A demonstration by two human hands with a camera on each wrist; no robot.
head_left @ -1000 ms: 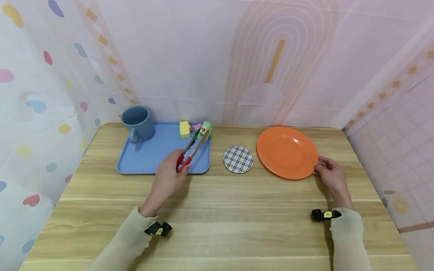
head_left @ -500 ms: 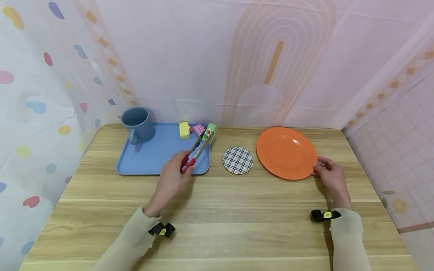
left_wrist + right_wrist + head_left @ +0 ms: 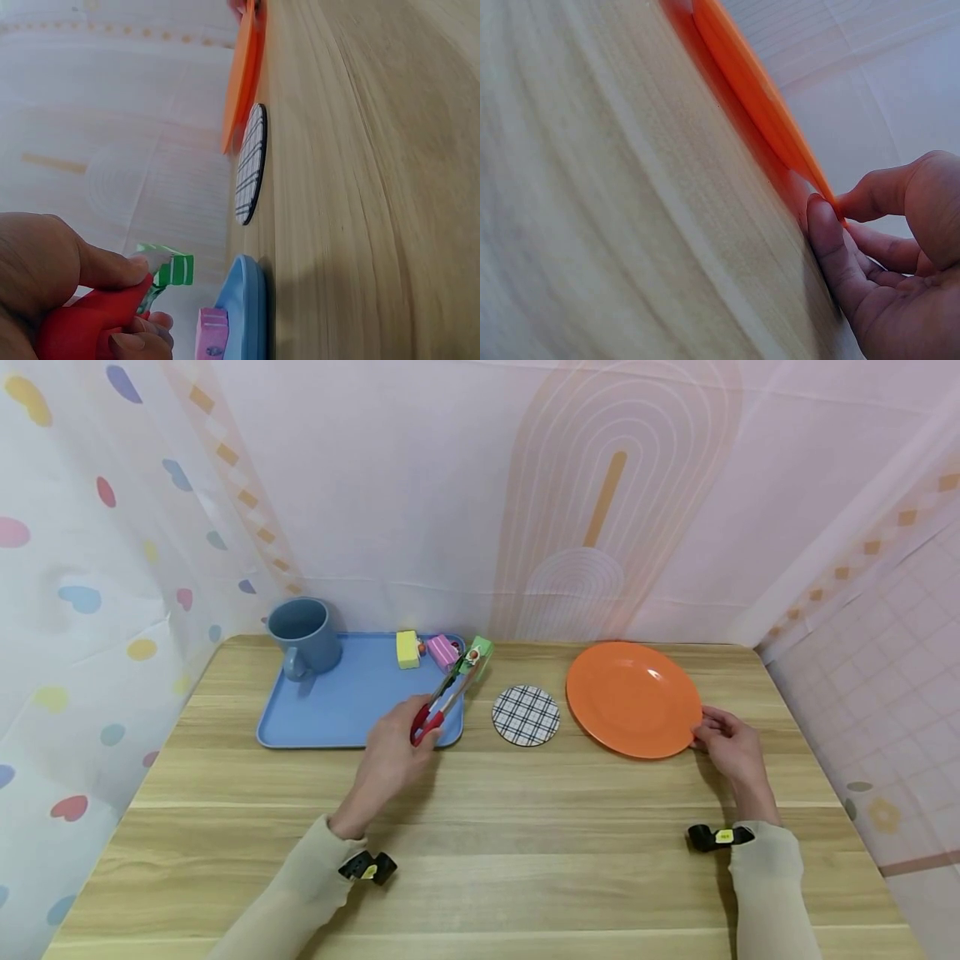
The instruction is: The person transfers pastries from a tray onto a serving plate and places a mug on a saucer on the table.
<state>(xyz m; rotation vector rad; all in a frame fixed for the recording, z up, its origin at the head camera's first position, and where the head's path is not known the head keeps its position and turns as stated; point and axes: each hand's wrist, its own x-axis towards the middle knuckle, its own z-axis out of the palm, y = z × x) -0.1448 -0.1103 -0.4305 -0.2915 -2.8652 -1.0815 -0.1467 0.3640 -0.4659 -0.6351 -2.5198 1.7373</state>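
Red-handled tongs (image 3: 427,727) are in my left hand (image 3: 392,752), fingers wrapped round the grips. Their tips clamp a green toy cake slice (image 3: 480,648), which overlaps the tray's right back corner in the head view; the left wrist view shows its striped side (image 3: 180,270) raised above the tray rim. A pink cake slice (image 3: 442,652) and a yellow one (image 3: 407,650) lie at the back of the blue tray (image 3: 337,714). At the far right, my right hand (image 3: 733,750) pinches the rim of an orange plate (image 3: 630,697), thumb and fingers on opposite faces (image 3: 761,90).
A blue mug (image 3: 306,639) stands on the tray's left back corner. Between tray and plate lies a round checked coaster (image 3: 526,716) on the wooden table (image 3: 525,860). A patterned curtain (image 3: 420,502) hangs along the table's back edge.
My left hand has moved right with the tongs, carrying the green cake slice away from the pink one toward the tray's right edge. The right hand and plate have stayed put.
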